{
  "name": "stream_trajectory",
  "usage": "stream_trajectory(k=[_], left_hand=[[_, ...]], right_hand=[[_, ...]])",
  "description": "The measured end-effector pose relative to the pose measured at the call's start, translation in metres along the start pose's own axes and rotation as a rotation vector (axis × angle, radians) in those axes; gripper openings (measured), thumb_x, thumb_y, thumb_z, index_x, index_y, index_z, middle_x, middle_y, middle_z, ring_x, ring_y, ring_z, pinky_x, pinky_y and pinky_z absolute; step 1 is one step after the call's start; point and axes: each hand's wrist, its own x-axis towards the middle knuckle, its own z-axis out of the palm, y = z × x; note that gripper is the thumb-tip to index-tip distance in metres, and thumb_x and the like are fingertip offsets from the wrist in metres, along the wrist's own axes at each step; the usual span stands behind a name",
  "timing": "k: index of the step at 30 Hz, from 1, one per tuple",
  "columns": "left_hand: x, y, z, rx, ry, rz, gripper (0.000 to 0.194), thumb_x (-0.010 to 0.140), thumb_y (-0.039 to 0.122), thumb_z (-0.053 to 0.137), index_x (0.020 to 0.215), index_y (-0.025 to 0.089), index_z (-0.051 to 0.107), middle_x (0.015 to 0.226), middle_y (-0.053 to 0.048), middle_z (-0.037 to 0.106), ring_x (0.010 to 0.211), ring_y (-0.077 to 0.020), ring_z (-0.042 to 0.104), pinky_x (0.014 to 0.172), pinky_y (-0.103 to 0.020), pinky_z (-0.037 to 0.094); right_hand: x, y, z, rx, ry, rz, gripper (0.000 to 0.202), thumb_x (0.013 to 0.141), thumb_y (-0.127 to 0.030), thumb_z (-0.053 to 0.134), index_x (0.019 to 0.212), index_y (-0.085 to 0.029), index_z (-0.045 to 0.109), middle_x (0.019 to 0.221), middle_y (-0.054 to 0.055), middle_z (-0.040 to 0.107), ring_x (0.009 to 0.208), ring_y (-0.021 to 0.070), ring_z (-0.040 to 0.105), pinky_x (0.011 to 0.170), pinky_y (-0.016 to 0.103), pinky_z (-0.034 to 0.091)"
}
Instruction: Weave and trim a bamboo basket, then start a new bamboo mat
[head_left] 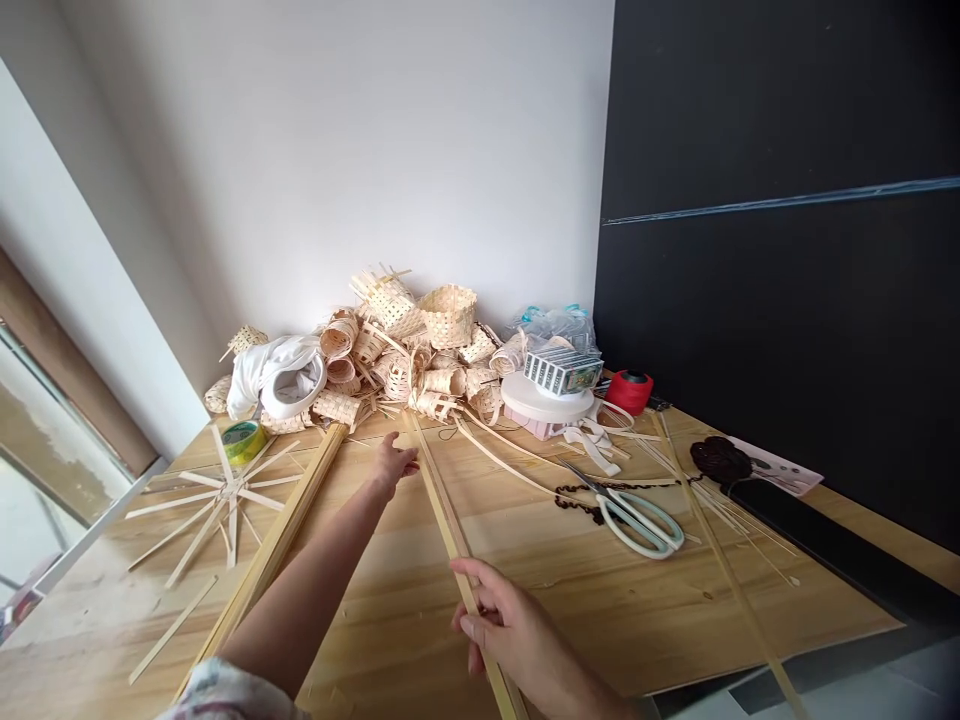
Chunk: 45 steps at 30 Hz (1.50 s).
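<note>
Far left on the wooden table (675, 610): a star of crossed bamboo strips (225, 495) lying flat, with a roll of green tape (244, 440) just beyond it. Next to the right, a bundle of long bamboo strips (274, 545) running from the near edge toward the far wall. Left hand (394, 465) stretched far out, fingers loosely spread, fingertips resting at the far end of a single long bamboo strip (442, 520), between that strip and the bundle. Right hand (499, 625) near the camera, fingers curled around the same strip at its near part, thumb and fingers pinching it against the table. Strip lying flat, diagonal, from the near middle edge up toward the heap of small woven baskets (405, 355) against the far wall, a white cloth (277, 380) at the heap's left. Further right, a white round stand (544, 400), a red spool (630, 390), white-handled scissors (637, 515) lying flat, then thin loose strips (720, 510) and a dark ball of yarn (720, 460) at the far right
</note>
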Motion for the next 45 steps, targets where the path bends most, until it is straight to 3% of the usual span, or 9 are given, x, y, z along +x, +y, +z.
stream_trajectory(k=[5, 9, 14, 17, 21, 24, 28, 33, 45], left_hand=[[0.001, -0.012, -0.004, 0.28, -0.052, 0.049, 0.035, 0.076, 0.008, 0.053, 0.11, 0.01, 0.048, 0.066, 0.0, 0.054, 0.051, -0.0075, 0.056, 0.058, -0.024, 0.05], [-0.008, -0.019, -0.008, 0.559, -0.105, 0.178, 0.025, 0.077, 0.012, 0.051, 0.101, 0.011, 0.056, 0.079, -0.007, 0.06, 0.076, -0.0176, 0.061, 0.075, -0.034, 0.049], [-0.027, -0.028, -0.003, 0.896, -0.233, 0.386, 0.029, 0.077, 0.021, 0.053, 0.105, 0.018, 0.056, 0.114, -0.009, 0.056, 0.114, -0.0219, 0.046, 0.099, -0.035, 0.033], [-0.037, -0.033, -0.003, 1.074, -0.275, 0.451, 0.036, 0.081, 0.027, 0.048, 0.115, 0.016, 0.05, 0.126, -0.013, 0.048, 0.119, -0.0253, 0.041, 0.103, -0.044, 0.024], [-0.042, -0.037, -0.004, 1.238, -0.283, 0.506, 0.04, 0.085, 0.029, 0.041, 0.122, 0.015, 0.044, 0.132, -0.012, 0.042, 0.123, -0.0253, 0.035, 0.104, -0.046, 0.021], [-0.042, -0.038, -0.004, 1.315, -0.281, 0.544, 0.041, 0.085, 0.029, 0.039, 0.124, 0.016, 0.041, 0.133, -0.011, 0.042, 0.125, -0.0238, 0.034, 0.104, -0.044, 0.021], [-0.041, -0.041, 0.0, 1.38, -0.298, 0.595, 0.044, 0.087, 0.028, 0.036, 0.129, 0.013, 0.036, 0.138, -0.014, 0.035, 0.128, -0.023, 0.029, 0.106, -0.042, 0.019], [-0.043, -0.046, 0.003, 1.427, -0.326, 0.634, 0.044, 0.089, 0.028, 0.034, 0.13, 0.012, 0.036, 0.139, -0.014, 0.033, 0.129, -0.0222, 0.028, 0.105, -0.041, 0.021], [-0.065, -0.048, 0.005, 1.465, -0.282, 0.592, 0.043, 0.088, 0.027, 0.036, 0.129, 0.012, 0.037, 0.137, -0.014, 0.036, 0.127, -0.0246, 0.031, 0.104, -0.042, 0.026]], right_hand=[[0.017, 0.007, 0.002, 0.074, 0.013, -0.04, 0.045, 0.068, -0.022, 0.046, 0.113, -0.017, 0.043, 0.069, -0.004, 0.058, 0.046, 0.0119, 0.057, 0.062, 0.029, 0.042], [0.025, 0.015, 0.008, 0.091, 0.031, -0.044, 0.046, 0.068, -0.023, 0.047, 0.113, -0.018, 0.043, 0.068, -0.004, 0.059, 0.046, 0.0127, 0.057, 0.062, 0.03, 0.042], [0.039, 0.017, 0.013, 0.065, 0.03, -0.052, 0.043, 0.071, -0.021, 0.044, 0.113, -0.016, 0.042, 0.069, -0.003, 0.059, 0.049, 0.013, 0.058, 0.061, 0.029, 0.043], [0.037, 0.011, 0.012, -0.132, 0.039, -0.047, 0.045, 0.075, -0.017, 0.04, 0.12, -0.016, 0.039, 0.071, -0.001, 0.061, 0.053, 0.0146, 0.06, 0.062, 0.03, 0.045], [0.015, 0.001, 0.002, -0.709, 0.154, -0.189, 0.034, 0.079, -0.018, 0.04, 0.111, -0.02, 0.054, 0.08, 0.007, 0.067, 0.076, 0.0222, 0.063, 0.07, 0.034, 0.046], [0.002, 0.008, -0.011, -0.911, 0.221, -0.334, 0.034, 0.083, -0.017, 0.037, 0.108, -0.023, 0.058, 0.104, 0.009, 0.065, 0.095, 0.0215, 0.059, 0.082, 0.034, 0.046], [0.005, 0.035, -0.023, -1.083, 0.193, -0.433, 0.047, 0.077, -0.015, 0.047, 0.124, -0.015, 0.048, 0.132, 0.012, 0.045, 0.121, 0.0245, 0.041, 0.098, 0.041, 0.036], [0.011, 0.056, -0.02, -1.143, 0.113, -0.473, 0.053, 0.081, -0.025, 0.048, 0.132, -0.015, 0.038, 0.137, 0.01, 0.037, 0.126, 0.0243, 0.033, 0.103, 0.045, 0.029], [-0.006, 0.054, -0.016, -1.136, 0.01, -0.462, 0.055, 0.078, -0.025, 0.051, 0.132, -0.018, 0.038, 0.136, 0.007, 0.038, 0.125, 0.0259, 0.035, 0.102, 0.045, 0.028]])
